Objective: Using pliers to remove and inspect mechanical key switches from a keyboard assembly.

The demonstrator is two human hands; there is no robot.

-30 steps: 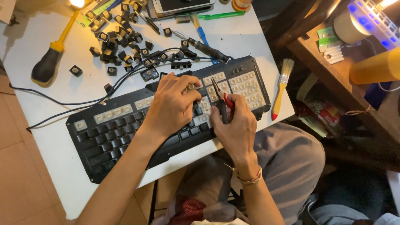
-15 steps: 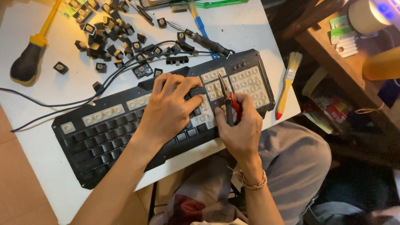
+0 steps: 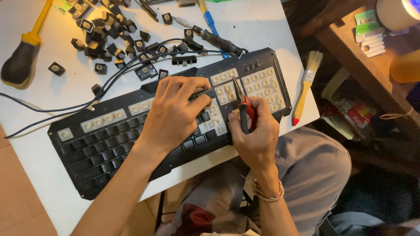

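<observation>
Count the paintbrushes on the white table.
1: a paintbrush with a yellow handle and red tip lies at the table's right edge, beside the black keyboard. Others may lie outside the view.

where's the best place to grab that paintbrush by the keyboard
Grip the paintbrush by its yellow wooden handle, coming from above. It lies flat on the white table near the right edge, bristles pointing away, red tip nearest, and the keyboard sits close on its left.
</observation>
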